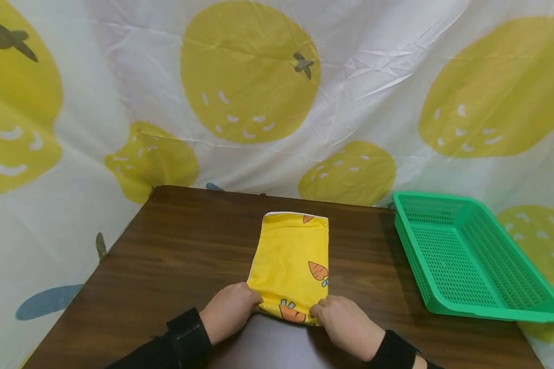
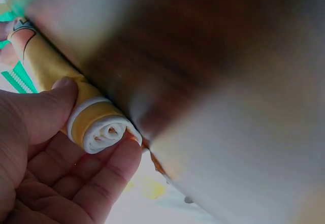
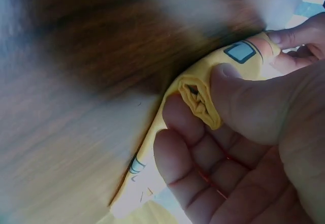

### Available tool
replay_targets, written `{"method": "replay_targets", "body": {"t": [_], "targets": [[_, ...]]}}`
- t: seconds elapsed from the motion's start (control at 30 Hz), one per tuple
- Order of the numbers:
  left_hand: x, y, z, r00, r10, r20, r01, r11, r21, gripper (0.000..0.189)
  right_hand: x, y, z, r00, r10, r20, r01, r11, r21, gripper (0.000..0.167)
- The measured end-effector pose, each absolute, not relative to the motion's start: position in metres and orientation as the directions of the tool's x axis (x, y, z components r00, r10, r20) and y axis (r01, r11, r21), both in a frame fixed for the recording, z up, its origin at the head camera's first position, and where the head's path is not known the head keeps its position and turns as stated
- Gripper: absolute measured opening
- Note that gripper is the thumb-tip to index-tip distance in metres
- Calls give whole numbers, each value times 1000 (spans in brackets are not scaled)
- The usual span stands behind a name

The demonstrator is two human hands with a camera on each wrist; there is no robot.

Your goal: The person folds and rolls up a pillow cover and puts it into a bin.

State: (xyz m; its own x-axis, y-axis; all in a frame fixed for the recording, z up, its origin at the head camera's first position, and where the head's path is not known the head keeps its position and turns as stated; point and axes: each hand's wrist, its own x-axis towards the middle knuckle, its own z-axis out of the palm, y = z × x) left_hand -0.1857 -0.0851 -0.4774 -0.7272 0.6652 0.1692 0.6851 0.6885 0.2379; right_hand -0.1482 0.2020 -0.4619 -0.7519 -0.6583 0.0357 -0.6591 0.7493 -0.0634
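A yellow cloth (image 1: 291, 251) printed with orange carrots lies lengthwise on the table, its white-edged far end flat. The near end is rolled up into a narrow roll. At the left end of that roll, my left hand (image 1: 231, 310) pinches it between thumb and fingers. My right hand (image 1: 348, 323) grips the right end the same way. In the left wrist view the cloth's rolled end (image 2: 106, 132) shows as a white-edged spiral beside the fingertips. Yellow layers of the cloth (image 3: 199, 102) appear between thumb and fingers in the right wrist view.
A green plastic basket (image 1: 503, 311) with mesh walls stands at the right of the dark wooden table (image 1: 180, 246). Behind the table hangs a white sheet (image 1: 364, 31) with large yellow fruit prints.
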Motion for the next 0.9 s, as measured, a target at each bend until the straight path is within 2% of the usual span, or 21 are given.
{"method": "replay_targets", "body": {"t": [0.17, 0.27, 0.37, 0.47, 0.63, 0.8, 0.9], "targets": [[-182, -84, -479, -725, 671, 154, 687, 689, 230, 10, -156, 207, -460, -786, -606, -124, -570, 787, -237, 10], [-182, -83, -479, -725, 672, 152, 687, 692, 221, 10, -163, 209, -459, -801, -574, -169, -499, 797, -340, 3], [-182, -83, -479, -721, 678, 146, 691, 687, 222, 10, -168, 208, -458, -814, -546, -199, -438, 801, -408, 12], [-181, -83, -478, -715, 685, 139, 697, 683, 216, 10, -173, 204, -458, -843, -472, -256, -351, 845, -404, 16], [-181, -83, -474, -692, 704, 160, 722, 666, 189, 11, -186, 202, -464, -883, -326, -339, -216, 921, -324, 23], [-181, -85, -473, -675, 701, 230, 732, 676, 87, 12, -198, 209, -487, -880, -315, -355, -197, 923, -330, 23], [-183, -88, -473, -701, 668, 250, 704, 704, 93, 13, -205, 215, -506, -876, -333, -349, -218, 919, -329, 23]]}}
